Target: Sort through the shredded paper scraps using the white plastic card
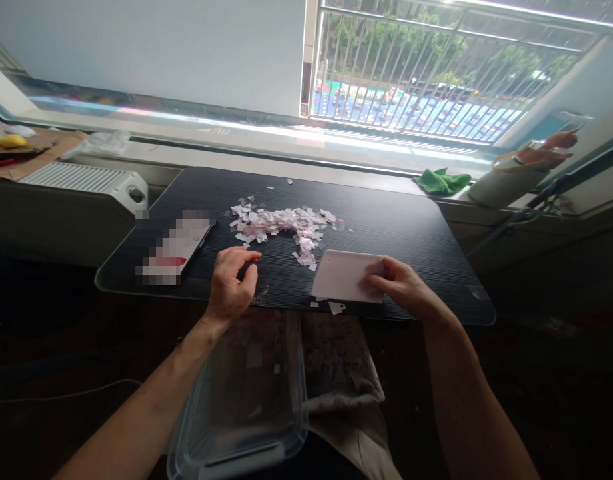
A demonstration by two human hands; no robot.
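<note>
Black wood-grain surface (396, 220); clear plastic bin (246, 462) at its 7 o'clock, below near edge; paper-scrap pile (276, 223) mid-surface; pale scraper card (343, 275) at pile's 4 o'clock, pinched by right hand (405, 285); left hand (230, 281) at pile's 7 o'clock, curled, narrow thumb-finger gap

Paper scraps (281, 222) on black table (391, 217)

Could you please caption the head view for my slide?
Right hand holding a pale card, left hand curled, near paper scraps heaped on a dark table.
</note>
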